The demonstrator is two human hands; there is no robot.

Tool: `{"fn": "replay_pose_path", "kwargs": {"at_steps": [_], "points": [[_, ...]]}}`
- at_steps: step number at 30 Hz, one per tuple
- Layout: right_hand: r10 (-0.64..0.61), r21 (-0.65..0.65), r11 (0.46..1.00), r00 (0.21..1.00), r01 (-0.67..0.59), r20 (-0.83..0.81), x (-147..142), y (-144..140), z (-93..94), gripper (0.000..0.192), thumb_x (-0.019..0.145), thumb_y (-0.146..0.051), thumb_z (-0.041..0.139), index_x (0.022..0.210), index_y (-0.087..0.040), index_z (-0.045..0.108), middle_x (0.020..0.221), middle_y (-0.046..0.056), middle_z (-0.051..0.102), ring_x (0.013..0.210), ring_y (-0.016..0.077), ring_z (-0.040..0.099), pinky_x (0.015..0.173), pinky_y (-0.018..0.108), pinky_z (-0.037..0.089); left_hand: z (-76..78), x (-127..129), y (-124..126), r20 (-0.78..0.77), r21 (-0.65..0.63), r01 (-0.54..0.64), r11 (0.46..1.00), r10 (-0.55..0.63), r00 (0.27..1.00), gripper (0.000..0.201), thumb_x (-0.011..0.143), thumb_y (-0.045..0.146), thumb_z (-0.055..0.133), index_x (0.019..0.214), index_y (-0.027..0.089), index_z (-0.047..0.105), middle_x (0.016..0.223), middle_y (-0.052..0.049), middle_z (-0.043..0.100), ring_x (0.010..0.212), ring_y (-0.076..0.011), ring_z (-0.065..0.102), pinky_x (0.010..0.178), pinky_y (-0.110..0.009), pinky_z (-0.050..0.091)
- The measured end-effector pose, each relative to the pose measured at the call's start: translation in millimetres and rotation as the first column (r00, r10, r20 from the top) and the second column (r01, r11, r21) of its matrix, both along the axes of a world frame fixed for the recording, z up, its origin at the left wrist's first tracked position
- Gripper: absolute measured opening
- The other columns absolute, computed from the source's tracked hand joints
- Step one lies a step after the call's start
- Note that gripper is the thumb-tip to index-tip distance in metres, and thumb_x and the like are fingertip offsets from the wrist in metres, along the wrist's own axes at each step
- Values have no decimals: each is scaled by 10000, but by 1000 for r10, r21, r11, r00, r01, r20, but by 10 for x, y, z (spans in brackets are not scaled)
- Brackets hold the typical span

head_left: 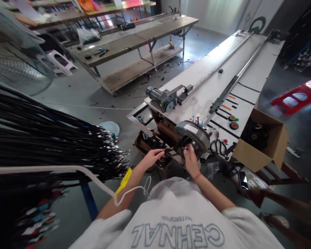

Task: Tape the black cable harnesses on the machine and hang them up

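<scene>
My left hand (157, 156) is closed in a pinch at the lower end of a black strip (176, 146). The strip runs up to the right toward a large dark round reel (193, 130) with a white label, at the near end of the white table. My right hand (191, 157) is against the near side of the reel, its fingers bent together. What lies between those fingers is too small to make out. A pair of black-handled scissors (218, 145) lies on the table right of the reel.
A motor unit (158, 97) sits on the long white table (212, 69), which has a metal rail. An open cardboard box (259, 154) stands right. Bundled black cables (67, 138) hang left, near a fan (18, 52). A red stool (297, 97) and another person's legs (287, 204) are at right.
</scene>
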State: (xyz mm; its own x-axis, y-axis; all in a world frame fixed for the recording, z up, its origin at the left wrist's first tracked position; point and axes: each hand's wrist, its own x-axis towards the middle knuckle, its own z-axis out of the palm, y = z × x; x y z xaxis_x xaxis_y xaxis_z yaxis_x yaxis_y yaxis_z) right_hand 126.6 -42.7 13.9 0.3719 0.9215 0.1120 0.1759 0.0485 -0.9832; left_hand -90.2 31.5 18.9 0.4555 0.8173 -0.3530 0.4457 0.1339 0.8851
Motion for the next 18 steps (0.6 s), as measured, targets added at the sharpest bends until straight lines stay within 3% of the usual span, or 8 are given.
{"fn": "replay_pose_path", "kwargs": {"at_steps": [3,6,8,10,12,14,16,18], "points": [[-108,133,989,929,64,355,358,-276,107,490,956,-403,386,1384,-175,453,1415,152,444,1311,252,424,1081,476,366,-54,462,215,100,34,-117,993,113,989,516,742,548,610,999,113,718,766,-60,693,653,-152,535,637,-266,439],[-225,84,974,908,209,353,935,6,180,533,922,-492,398,1271,-122,557,1299,171,551,1246,286,479,1076,503,352,-44,845,425,219,-26,-141,990,143,965,507,718,516,666,1005,101,712,782,-61,698,614,-123,508,628,-259,434],[-39,-160,984,976,75,216,1275,333,187,547,881,-575,412,1036,-121,675,1046,160,672,1029,290,604,954,465,465,-36,1002,528,274,-98,-141,985,163,948,491,701,488,705,989,90,709,774,-58,697,584,-101,489,614,-252,427],[150,-377,919,987,-115,64,1472,603,208,561,852,-624,419,802,-141,699,806,132,688,812,274,636,781,416,530,-37,1071,590,301,-174,-147,974,195,934,475,687,470,733,964,85,704,763,-54,694,563,-87,480,588,-241,416],[233,-473,861,972,-189,36,1484,741,294,547,840,-625,445,698,-153,682,694,105,660,711,265,621,675,390,527,-44,1070,620,301,-221,-147,964,211,930,447,676,458,752,925,91,698,757,-45,688,563,-80,487,581,-234,414],[165,-398,914,967,-78,191,1313,731,439,479,859,-566,465,734,-157,682,736,93,664,751,271,621,709,398,517,-46,1035,632,285,-246,-145,958,214,934,404,666,439,764,875,102,686,738,-30,676,572,-78,496,586,-228,417],[25,-143,989,919,34,394,1008,594,572,368,900,-453,451,865,-166,678,901,105,674,909,277,614,833,420,492,-38,997,635,266,-280,-143,949,220,939,347,665,404,766,820,111,661,705,-14,654,573,-75,500,581,-220,413],[35,72,994,851,-85,523,662,396,602,265,920,-325,433,994,-187,646,1074,117,644,1055,256,570,941,421,445,-24,973,630,265,-326,-137,935,230,936,287,681,355,749,780,118,621,673,4,621,559,-68,494,564,-210,398]]}}
